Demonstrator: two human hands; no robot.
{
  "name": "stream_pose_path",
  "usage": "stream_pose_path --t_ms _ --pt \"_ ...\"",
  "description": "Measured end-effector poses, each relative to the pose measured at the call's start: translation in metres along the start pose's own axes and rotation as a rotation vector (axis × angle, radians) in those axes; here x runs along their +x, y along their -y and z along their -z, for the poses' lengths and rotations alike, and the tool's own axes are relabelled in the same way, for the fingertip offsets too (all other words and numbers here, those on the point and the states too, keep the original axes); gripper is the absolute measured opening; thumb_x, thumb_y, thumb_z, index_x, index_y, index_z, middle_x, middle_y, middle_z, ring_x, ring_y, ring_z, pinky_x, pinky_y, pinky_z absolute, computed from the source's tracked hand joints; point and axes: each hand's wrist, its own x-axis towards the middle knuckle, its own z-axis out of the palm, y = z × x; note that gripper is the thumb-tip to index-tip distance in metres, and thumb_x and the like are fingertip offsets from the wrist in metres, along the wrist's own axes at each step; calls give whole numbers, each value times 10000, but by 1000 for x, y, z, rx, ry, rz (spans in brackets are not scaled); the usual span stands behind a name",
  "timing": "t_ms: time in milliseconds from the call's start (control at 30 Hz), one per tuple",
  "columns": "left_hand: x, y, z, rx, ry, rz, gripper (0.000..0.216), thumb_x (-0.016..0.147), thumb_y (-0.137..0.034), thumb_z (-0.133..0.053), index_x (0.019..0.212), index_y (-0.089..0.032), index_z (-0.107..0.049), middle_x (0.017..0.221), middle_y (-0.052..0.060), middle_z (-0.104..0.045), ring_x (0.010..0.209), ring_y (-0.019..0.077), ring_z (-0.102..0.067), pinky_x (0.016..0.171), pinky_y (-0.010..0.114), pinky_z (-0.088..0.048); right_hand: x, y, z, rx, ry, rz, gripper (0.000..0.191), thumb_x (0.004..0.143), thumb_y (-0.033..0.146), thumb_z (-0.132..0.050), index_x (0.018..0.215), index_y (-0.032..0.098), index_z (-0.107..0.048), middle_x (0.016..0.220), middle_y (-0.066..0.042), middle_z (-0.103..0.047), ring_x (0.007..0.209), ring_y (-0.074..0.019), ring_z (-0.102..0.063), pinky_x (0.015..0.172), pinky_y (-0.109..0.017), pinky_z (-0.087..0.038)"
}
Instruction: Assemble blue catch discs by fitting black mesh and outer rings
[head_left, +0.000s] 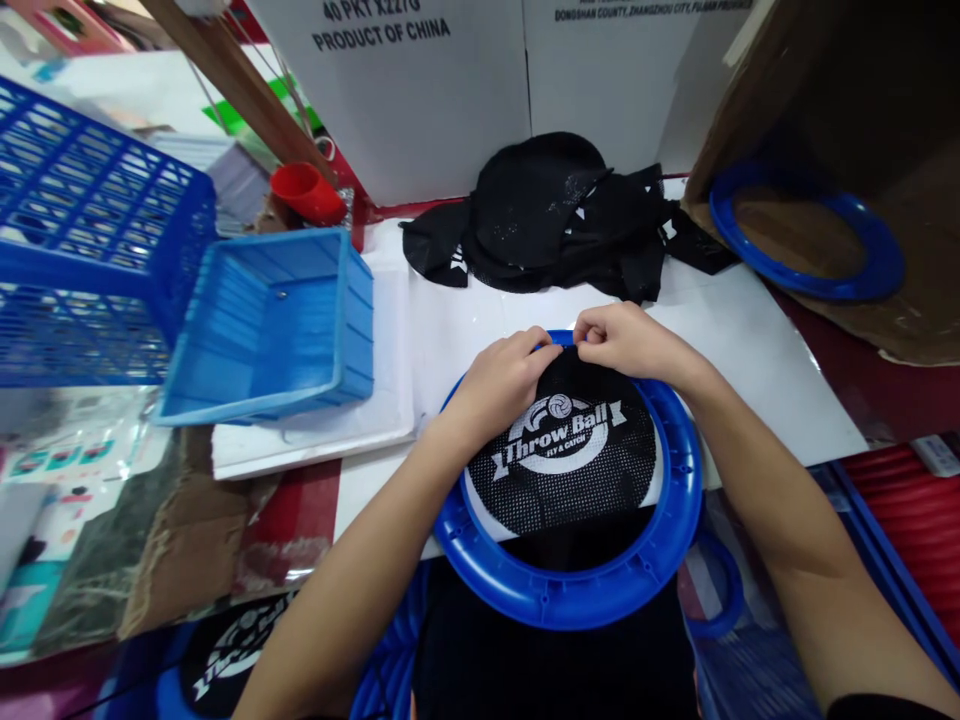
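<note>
A blue plastic ring [570, 590] lies in front of me on a white sheet, with a black mesh net [566, 470] printed "Throw Ball" laid inside it. My left hand [502, 385] and my right hand [626, 340] meet at the far rim of the ring. Both are closed in a pinch on the net's top edge, pressing it against the rim.
A heap of black nets [555, 215] lies beyond the ring. Another blue ring [806, 235] rests in a brown carton at the right. A light blue basket [270, 325] and a dark blue crate [82, 240] stand at the left, a red cup [306, 192] behind them. White cartons [450, 80] wall the back.
</note>
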Motion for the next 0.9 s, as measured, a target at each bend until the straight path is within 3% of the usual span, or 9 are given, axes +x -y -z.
stream_pose_path --t_ms 367,900 --pt "-5 2 -2 64 -106 -52 396 1015 -17 -482 1289 -150 -735 1183 129 -748 1029 240 -695 831 353 -596 -5 -7 -1 -34 -27 132 123 792 82 -611 757 190 -659 560 75 -511 606 -117 -467 665 -288 -341" --pt "-5 2 -2 94 -66 -45 419 1015 -6 -465 1300 -173 -722 1193 129 -736 1030 249 -674 825 375 -552 -2 -10 -6 -35 -67 148 96 786 126 -614 754 206 -655 551 76 -515 590 -122 -461 659 -287 -347"
